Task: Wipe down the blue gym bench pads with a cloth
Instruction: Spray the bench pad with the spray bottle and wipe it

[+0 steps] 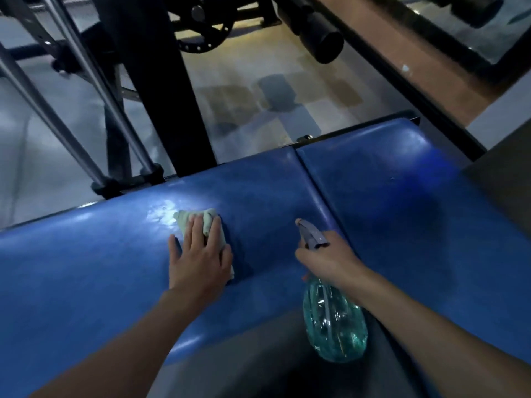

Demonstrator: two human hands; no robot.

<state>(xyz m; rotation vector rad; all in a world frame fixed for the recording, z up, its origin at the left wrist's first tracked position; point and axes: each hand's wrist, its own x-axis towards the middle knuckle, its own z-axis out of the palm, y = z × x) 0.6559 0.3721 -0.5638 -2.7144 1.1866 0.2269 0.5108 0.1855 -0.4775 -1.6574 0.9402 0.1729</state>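
Two blue bench pads lie side by side, the long left pad [86,268] and the shorter right pad [402,191], split by a narrow seam. My left hand [201,254] presses flat on a pale crumpled cloth [198,221] on the left pad, fingers straight. A wet shiny patch shows just left of the cloth. My right hand [327,259] grips the neck of a clear teal spray bottle [334,326] with a grey trigger head, nozzle pointing up and left over the pad near the seam.
A black upright post [161,81] and grey metal struts [86,110] of the machine frame rise behind the left pad. A black foam roller [319,35] hangs beyond. The pale floor [258,96] lies behind the bench, with dark floor in front near me.
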